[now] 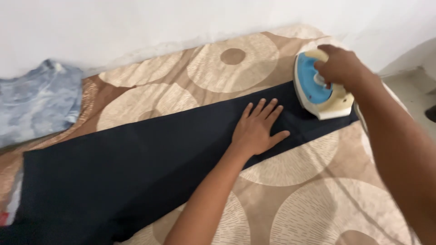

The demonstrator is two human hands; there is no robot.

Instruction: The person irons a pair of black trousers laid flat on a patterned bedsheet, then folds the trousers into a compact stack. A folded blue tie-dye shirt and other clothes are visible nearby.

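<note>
My right hand (pixel 339 66) is wrapped around the handle of the iron (pixel 318 88), fingers curled over the top, gripping it firmly. The iron sits at the far end of the dark cloth (pixel 136 168), sole down on it, near the wall (pixel 136 22). My left hand (pixel 256 129) lies flat on the cloth just beside the iron, fingers spread wide, palm pressing down.

The cloth runs in a long band across the patterned bedcover (pixel 295 195), from the lower left up to the iron. It looks soft and thin, limp enough to wrinkle or slide on the cover, so I judge that a flat, open palm suits it better than a pinch (a pinch would only bunch it). The iron seems the heavy, rigid piece here, with a smooth plastic body in cream and blue; the handle is the only sensible hold, since the sole is likely hot. My spread fingers lie close to it, so that is the risk I see.

A pale blue garment (pixel 36 102) lies apart at the left edge.
</note>
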